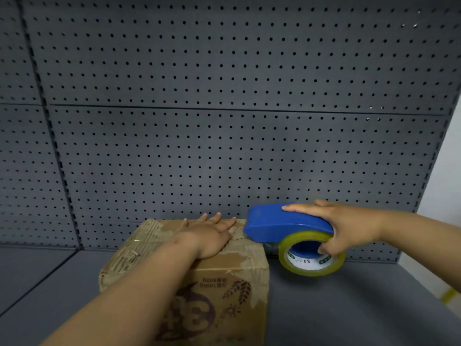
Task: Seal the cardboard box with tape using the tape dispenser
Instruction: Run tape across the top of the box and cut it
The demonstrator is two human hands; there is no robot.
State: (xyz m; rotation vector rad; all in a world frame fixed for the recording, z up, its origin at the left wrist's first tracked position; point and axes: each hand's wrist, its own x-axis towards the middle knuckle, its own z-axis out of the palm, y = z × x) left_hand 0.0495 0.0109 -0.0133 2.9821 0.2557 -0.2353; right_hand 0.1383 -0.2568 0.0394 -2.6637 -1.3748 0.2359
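A brown cardboard box [224,283] with dark printed artwork and torn paper patches stands on a grey shelf. My left hand [212,236] lies flat on its top, fingers spread and pointing away from me. My right hand [346,228] grips a blue tape dispenser [279,224] from above, the thumb hooked in the core of its yellowish clear tape roll [311,255]. The dispenser's front end touches the box's top right edge, just right of my left fingertips.
The grey shelf surface [349,308] stretches right and left of the box. A dark pegboard wall [224,121] rises right behind the box. A white wall [446,183] and a strip of floor show at the far right.
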